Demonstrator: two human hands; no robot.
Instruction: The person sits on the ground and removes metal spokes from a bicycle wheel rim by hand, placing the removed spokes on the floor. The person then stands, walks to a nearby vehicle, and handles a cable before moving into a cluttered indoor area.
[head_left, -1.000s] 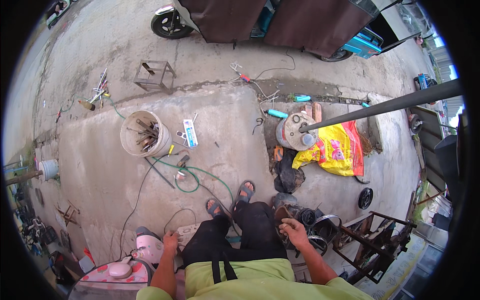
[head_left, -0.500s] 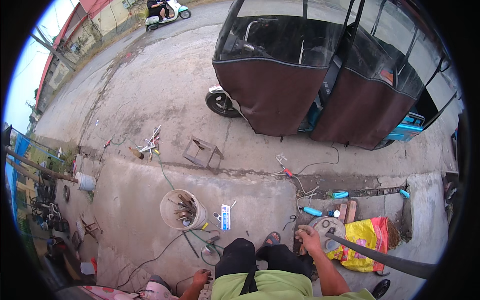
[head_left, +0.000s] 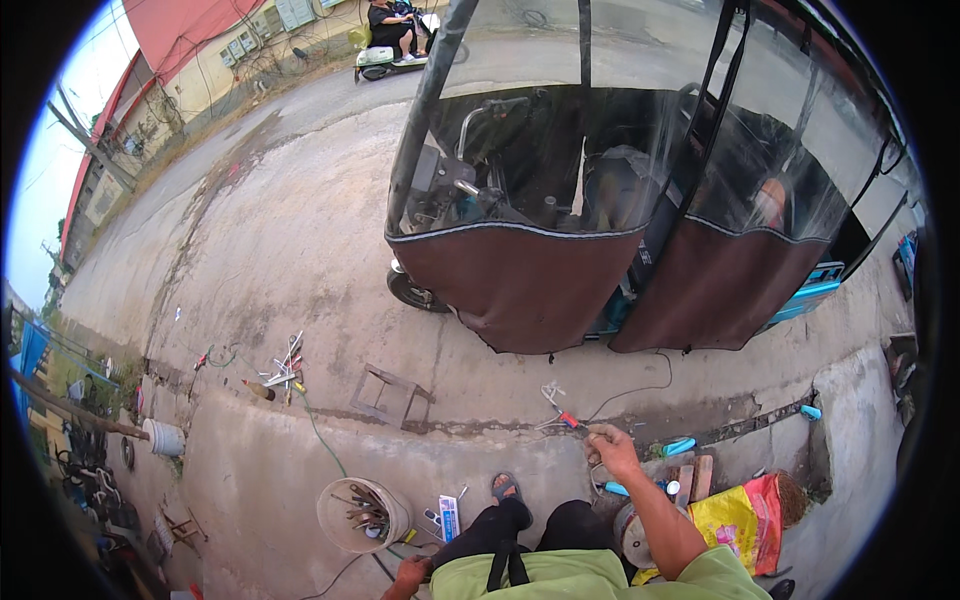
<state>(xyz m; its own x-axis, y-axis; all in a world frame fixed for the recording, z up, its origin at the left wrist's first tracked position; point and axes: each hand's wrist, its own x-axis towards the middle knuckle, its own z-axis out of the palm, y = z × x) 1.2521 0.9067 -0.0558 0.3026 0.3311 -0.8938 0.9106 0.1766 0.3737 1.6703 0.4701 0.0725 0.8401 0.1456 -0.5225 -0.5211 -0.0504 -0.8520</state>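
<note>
My right hand reaches forward, thumb and fingers drawn together in a pinch. What lies between them, if anything, is too small to make out. Beyond its fingertips a red-handled piece with pale wires rests on the concrete. Under my right forearm is a round metal-looking piece, partly hidden. Low beside my thigh, my left hand hangs near a white bucket of metal and wooden-handled tools; its fingers do not show clearly. A blue-and-white box lies between the bucket and my sandalled foot.
A three-wheeler with brown side covers stands ahead. A small stool frame is on the ground before it. Bricks and a yellow-and-red sack lie at right. A green cord crosses the concrete. A person rides a scooter along the road.
My right hand has moved forward and up from beside the round piece. The dark bar on the right is out of view. My view has tilted up; the scooter has moved right.
</note>
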